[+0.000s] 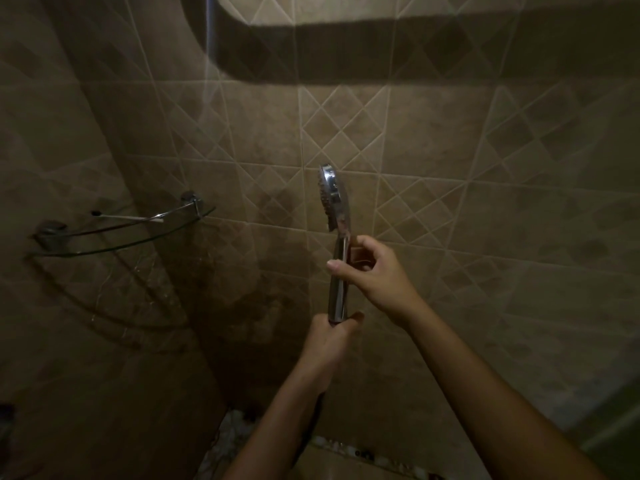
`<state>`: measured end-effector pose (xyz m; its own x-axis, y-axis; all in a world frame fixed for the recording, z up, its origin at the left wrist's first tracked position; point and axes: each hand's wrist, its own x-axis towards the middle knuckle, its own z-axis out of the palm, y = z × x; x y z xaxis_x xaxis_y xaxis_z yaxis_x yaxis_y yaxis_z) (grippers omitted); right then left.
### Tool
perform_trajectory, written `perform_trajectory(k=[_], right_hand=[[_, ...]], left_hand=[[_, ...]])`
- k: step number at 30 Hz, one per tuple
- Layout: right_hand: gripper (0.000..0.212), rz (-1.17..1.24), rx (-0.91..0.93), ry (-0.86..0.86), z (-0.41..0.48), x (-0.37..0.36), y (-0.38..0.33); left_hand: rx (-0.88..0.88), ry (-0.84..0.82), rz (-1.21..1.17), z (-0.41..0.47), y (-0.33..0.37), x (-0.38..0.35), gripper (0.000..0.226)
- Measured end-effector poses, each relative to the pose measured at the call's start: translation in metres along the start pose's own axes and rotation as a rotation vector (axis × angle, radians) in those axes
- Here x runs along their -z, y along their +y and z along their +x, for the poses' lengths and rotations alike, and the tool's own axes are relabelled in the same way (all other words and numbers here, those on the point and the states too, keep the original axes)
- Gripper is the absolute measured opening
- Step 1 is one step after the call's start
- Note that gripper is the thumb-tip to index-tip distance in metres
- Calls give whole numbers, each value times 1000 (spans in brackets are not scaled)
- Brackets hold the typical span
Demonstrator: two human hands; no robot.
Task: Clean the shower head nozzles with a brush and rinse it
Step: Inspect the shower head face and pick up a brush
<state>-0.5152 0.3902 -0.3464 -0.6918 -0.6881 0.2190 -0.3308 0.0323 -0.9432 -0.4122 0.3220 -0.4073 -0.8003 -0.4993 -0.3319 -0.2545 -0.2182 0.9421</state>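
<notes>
A chrome hand-held shower head (331, 195) stands upright in front of the tiled wall, its nozzle face turned left. My left hand (330, 336) grips the bottom of its handle (337, 289), where the dark hose runs down along my forearm. My right hand (370, 271) holds the upper handle just under the head, thumb and fingers curled around it. A brush with a white handle and dark tip (128, 218) lies on the glass corner shelf (114, 237) to the left, apart from both hands.
Brown tiled walls meet in a corner at the left, where the glass shelf hangs on chrome brackets. A pebble-patterned floor strip (228, 431) shows at the bottom. The room is dim, with a dark shadow band across the top.
</notes>
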Motion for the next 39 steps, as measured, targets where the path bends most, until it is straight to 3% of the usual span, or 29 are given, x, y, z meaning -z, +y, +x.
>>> perform_trajectory(k=[5,11,13,17,25,28,33,39], right_hand=[[26,254,-97,-55,-1,2,-1],[36,-21,-23,49,-1,3,-3],[36,50,-37,62,2,4,0],[21,217,-76,-14,4,3,2],[38,84,-11,56,3,5,1],[28,161,-26,9,3,6,1],[33,-63,58,6,1,5,-2],[15,75,0,-52,2,10,-3]], left_hand=[[-26,2,37,2,-2,-1,14],[-27,-33,35,-2,5,-2,24],[-19,-50,24,-4,6,-2,9],[-23,-19,35,-3,2,-3,8],[-9,-8,61,-2,-2,-4,13],[-24,-19,53,-2,-2,-5,16],[-17,-23,14,-2,-1,-5,11],[11,-68,-3,-4,4,-3,17]])
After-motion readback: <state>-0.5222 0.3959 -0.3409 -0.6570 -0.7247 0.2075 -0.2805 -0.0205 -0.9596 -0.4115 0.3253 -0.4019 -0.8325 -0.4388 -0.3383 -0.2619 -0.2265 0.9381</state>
